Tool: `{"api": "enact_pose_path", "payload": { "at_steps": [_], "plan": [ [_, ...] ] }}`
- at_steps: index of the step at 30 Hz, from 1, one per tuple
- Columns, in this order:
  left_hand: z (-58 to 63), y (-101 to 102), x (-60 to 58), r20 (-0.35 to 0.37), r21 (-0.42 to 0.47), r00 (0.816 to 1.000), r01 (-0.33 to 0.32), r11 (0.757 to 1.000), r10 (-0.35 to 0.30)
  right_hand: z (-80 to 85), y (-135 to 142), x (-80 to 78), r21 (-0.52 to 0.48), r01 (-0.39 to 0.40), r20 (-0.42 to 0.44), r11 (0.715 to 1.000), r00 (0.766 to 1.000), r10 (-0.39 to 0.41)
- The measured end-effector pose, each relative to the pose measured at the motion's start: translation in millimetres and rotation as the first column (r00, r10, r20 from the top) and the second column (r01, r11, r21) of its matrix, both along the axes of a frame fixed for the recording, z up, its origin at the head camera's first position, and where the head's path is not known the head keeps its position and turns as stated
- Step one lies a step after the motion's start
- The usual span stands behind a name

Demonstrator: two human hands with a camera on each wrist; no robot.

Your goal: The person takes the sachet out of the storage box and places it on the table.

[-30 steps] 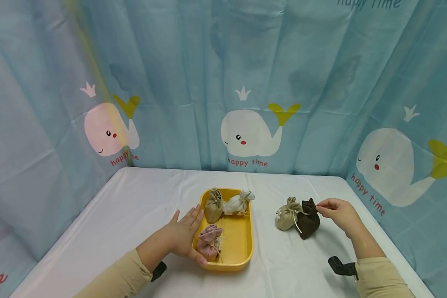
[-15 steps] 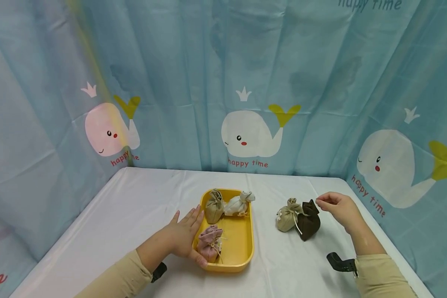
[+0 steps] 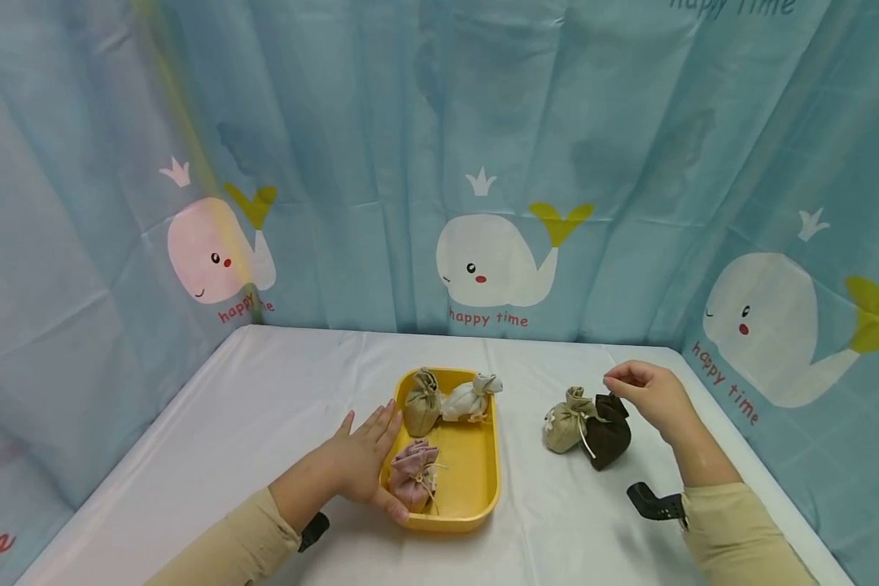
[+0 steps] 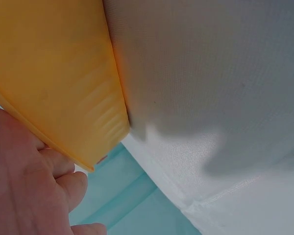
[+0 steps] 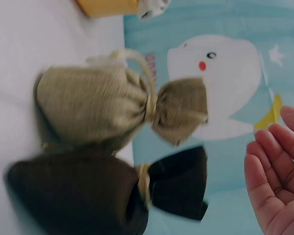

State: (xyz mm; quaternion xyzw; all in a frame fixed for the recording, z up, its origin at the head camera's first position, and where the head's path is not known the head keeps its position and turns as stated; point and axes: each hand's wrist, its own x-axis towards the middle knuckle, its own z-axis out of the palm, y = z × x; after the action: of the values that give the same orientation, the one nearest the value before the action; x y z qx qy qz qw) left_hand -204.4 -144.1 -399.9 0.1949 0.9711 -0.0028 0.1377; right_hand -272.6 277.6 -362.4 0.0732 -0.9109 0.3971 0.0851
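Brown bag upright, long axis approx. vert., neck up, R fingers bent, empty, L fingers spread.

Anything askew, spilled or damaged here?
Mildly askew: the white cloth pouch leans, its tied top poking over the right rim of the yellow rectangular tray, while the olive cloth pouch beside it stands upright. No spill or damage shows.

Diffuse, even head-view light; dim left wrist view, soft shadows across tablecloth; dark pouch blurry in right wrist view.
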Motion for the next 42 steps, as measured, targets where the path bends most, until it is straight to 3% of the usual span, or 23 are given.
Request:
{"api": "enact_pose_path", "payload": {
  "at_steps": [13, 24, 32, 42],
  "plan": [
    [2.1, 1, -1.3, 0.001, 0.003, 1.000, -0.009, 1.000, 0.009, 18.1, -38, -5.4, -0.014, -0.131, 0.014, 0.991, 0.991, 0.132],
    [-0.2, 1, -2.4, 0.000, -0.010, 1.000, -0.007, 1.000, 0.007, 20.9, -87, -5.3, -0.068, -0.268, 0.031, 0.961, 0.962, 0.271],
    [1.7, 2, -1.0, 0.013, -0.002, 1.000, -0.014, 1.000, 0.014, 20.2, -123, -3.1, -0.077, -0.368, 0.078, 0.927, 0.924, 0.373],
    [1.0, 1, -0.7, 0.032, -0.011, 0.999, 0.000, 1.000, 0.001, 13.7, -157, -0.5, -0.017, -0.534, 0.090, 0.845, 0.841, 0.533]
  ]
}}
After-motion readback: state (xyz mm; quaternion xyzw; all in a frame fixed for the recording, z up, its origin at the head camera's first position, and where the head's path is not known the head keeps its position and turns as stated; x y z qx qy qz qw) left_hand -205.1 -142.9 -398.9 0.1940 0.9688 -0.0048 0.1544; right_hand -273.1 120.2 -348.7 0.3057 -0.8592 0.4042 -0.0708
